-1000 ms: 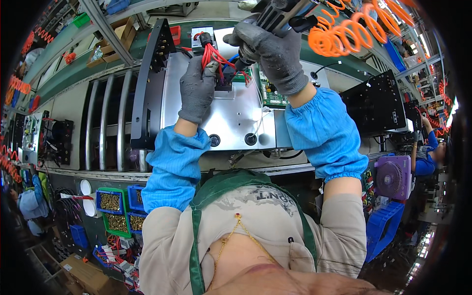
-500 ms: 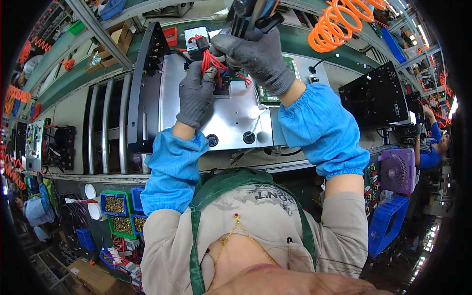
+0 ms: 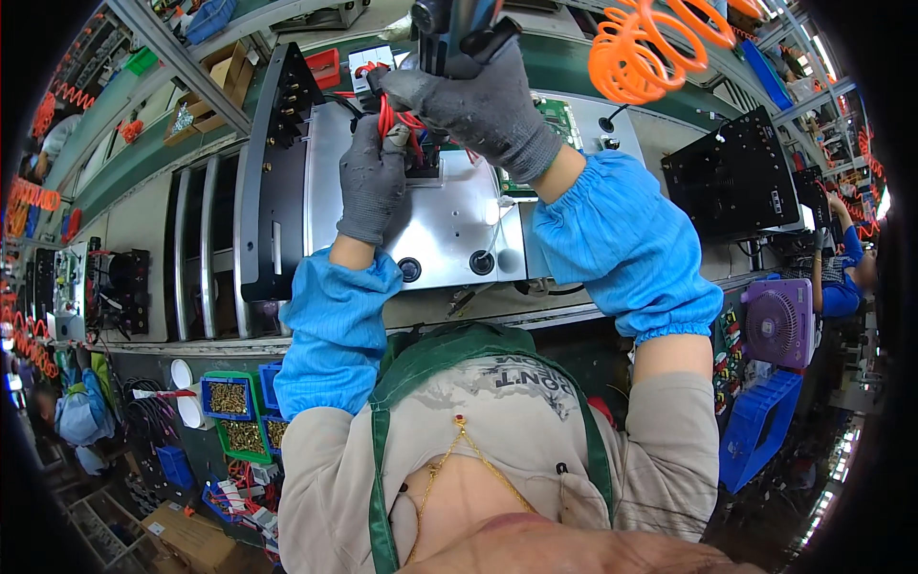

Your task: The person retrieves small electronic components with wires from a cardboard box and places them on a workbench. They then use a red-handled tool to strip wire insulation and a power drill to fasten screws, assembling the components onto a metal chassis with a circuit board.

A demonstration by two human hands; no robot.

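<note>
Both hands wear grey gloves over an open metal chassis (image 3: 440, 239) with a black panel (image 3: 273, 182) along its left side. My left hand (image 3: 371, 187) is closed around a bundle of red wires (image 3: 386, 117) above a dark connector block. In my right hand (image 3: 492, 110), the fingers are wrapped round a dark, pistol-like power tool (image 3: 448, 43), held upright at the far side. Its working end is hidden behind the glove and wires. Partly covered by the right wrist, a green circuit board (image 3: 559, 122) is fixed in the chassis.
Metal rollers (image 3: 206, 249) run left of the chassis. An orange coiled hose (image 3: 631, 57) hangs at the far right, above another black unit (image 3: 732, 167). Bins of brass fasteners (image 3: 229, 397) are at lower left. A purple fan (image 3: 776, 325) and a co-worker (image 3: 841, 277) are at right.
My right hand and the power tool have shifted slightly left and farther away. My left hand has moved a little left, still on the red wires. The whole view has shifted slightly.
</note>
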